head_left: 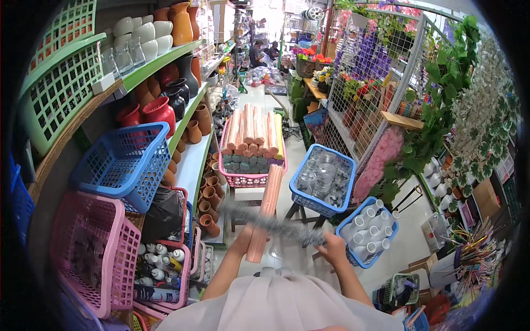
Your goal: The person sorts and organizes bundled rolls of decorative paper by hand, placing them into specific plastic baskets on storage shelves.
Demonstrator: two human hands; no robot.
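Orange roll (271, 187) tilted in left hand (243, 238), fingers wrapped round its lower part. Grey roll (298, 231) crosses it, right hand (334, 248) fingers closed on its end, both above the white floor (411, 231) near the pink basket (251, 179) of rolls. Shop aisle: pot shelves (185, 157) left, blue basket (314, 204) of glassware right; grey roll is motion-blurred, left fingertips hidden behind orange roll.

Green shelf (160, 63), white vases (146, 33), glass vases (122, 55)

Both bare forearms were stretched forward from the chest, left hand (244, 234) was raised with fingers curled closed, right hand (334, 249) was clenched in a fist, hands were held apart.
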